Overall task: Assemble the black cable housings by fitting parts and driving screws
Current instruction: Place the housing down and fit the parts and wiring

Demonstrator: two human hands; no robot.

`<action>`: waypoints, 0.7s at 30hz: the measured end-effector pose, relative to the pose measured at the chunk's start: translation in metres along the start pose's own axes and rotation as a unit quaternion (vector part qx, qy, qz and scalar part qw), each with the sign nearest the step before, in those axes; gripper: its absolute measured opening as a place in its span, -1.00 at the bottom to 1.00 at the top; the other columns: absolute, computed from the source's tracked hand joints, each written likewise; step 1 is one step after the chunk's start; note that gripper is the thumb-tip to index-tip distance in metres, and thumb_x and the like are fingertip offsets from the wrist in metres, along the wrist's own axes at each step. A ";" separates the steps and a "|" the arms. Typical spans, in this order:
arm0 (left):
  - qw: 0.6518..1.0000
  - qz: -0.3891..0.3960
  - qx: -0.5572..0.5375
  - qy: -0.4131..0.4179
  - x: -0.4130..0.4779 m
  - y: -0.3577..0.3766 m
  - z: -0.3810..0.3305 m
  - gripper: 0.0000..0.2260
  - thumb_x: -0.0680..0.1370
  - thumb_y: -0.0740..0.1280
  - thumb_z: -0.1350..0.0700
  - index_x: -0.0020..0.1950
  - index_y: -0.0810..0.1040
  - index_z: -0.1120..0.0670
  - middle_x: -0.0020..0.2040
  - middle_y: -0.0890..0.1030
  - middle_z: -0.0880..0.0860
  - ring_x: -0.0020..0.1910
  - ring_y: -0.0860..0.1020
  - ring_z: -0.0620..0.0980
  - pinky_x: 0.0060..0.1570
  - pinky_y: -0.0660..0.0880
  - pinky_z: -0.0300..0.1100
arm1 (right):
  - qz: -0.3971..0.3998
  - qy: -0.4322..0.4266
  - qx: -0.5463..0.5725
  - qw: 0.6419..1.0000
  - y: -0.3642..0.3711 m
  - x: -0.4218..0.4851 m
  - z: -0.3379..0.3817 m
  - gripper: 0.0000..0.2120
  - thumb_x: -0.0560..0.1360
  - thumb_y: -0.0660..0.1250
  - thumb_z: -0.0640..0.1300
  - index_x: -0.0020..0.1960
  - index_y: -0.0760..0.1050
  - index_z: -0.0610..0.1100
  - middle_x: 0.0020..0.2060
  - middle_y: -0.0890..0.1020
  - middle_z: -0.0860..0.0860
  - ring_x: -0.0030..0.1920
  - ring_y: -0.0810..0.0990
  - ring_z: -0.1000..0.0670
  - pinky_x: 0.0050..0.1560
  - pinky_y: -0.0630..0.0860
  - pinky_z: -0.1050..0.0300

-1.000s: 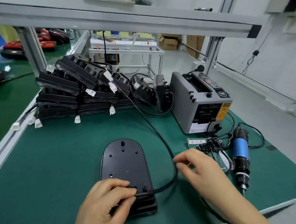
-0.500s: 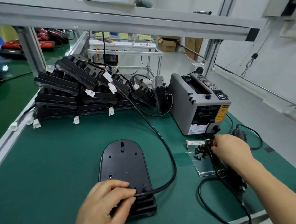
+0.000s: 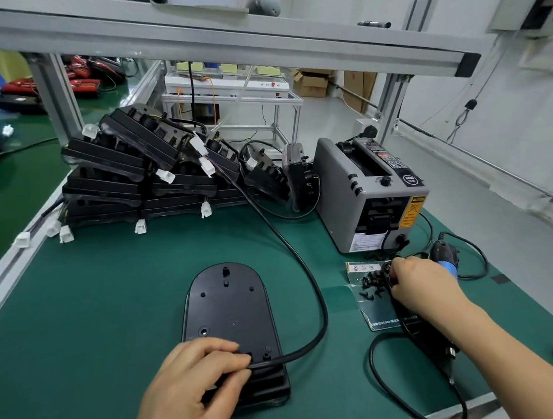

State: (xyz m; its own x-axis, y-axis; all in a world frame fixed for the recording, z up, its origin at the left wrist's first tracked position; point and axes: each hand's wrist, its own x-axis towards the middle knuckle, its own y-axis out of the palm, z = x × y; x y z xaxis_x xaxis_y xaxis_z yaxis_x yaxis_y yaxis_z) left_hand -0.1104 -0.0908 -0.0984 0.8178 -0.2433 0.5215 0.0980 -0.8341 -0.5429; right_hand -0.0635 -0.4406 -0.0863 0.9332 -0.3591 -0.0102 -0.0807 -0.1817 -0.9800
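Both of my hands are busy. My left hand [image 3: 197,382] rests on the near end of the black housing [image 3: 231,315], which lies flat on the green surface [image 3: 92,311] straight ahead of me. Its fingers [image 3: 228,357] are curled and pinch the black cable [image 3: 310,290] where it runs into the housing's slot. My right hand [image 3: 420,283] is out at the small heap of black screws [image 3: 371,283] on a clear plastic bag [image 3: 380,319], just in front of the grey tape dispenser [image 3: 368,193]. Its fingers curl down into the heap, but the back of the hand hides the tips, so I cannot tell whether a screw is caught between them. The electric screwdriver [image 3: 447,262] lies under that wrist, its cord looping toward the surface's edge. The screws look tiny and slick, so a careless pick could scatter them off the bag or drop one on the way across. If my left pinch slackens while I look right, the stiff cable may spring out of its slot, and a screw driven then could trap or nick it. My forearm could also snag the cord and drag the screwdriver.
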 end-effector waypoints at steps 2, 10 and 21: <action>1.000 0.002 0.000 0.000 0.000 0.000 0.001 -0.81 0.37 0.28 -0.13 -0.25 0.67 -0.14 -0.15 0.58 -0.28 -0.07 0.50 -0.26 -0.16 0.40 -0.50 | 0.000 -0.001 -0.001 1.000 0.000 0.000 0.000 -0.85 0.47 0.20 -0.19 0.01 0.48 -0.13 -0.06 0.58 -0.05 -0.05 0.56 -0.08 -0.16 0.45 0.12; 1.000 0.001 -0.005 -0.005 0.000 -0.001 0.001 -0.84 0.36 0.29 -0.13 -0.25 0.66 -0.16 -0.13 0.58 -0.27 -0.07 0.50 -0.25 -0.18 0.41 -0.47 | -0.029 0.041 0.180 0.982 -0.010 -0.006 -0.008 -0.81 0.48 0.27 -0.16 0.09 0.50 -0.02 -0.05 0.62 0.04 0.00 0.56 -0.02 -0.10 0.38 0.16; 1.000 0.005 -0.003 -0.015 0.000 -0.001 0.000 -0.83 0.36 0.28 -0.14 -0.25 0.66 -0.17 -0.12 0.58 -0.27 -0.06 0.51 -0.25 -0.20 0.43 -0.41 | -0.007 0.109 0.509 0.854 -0.016 -0.018 -0.003 -0.83 0.46 0.33 -0.36 -0.04 0.60 -0.14 -0.27 0.66 -0.05 -0.31 0.60 -0.02 -0.05 0.60 0.03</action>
State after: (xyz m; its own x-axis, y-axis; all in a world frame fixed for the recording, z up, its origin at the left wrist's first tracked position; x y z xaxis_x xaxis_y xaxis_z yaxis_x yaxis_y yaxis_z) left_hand -0.1111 -0.0900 -0.0978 0.8359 -0.2363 0.4954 0.0869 -0.8342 -0.5445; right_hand -0.0799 -0.4341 -0.0695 0.8356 -0.5449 -0.0692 0.3786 0.6627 -0.6462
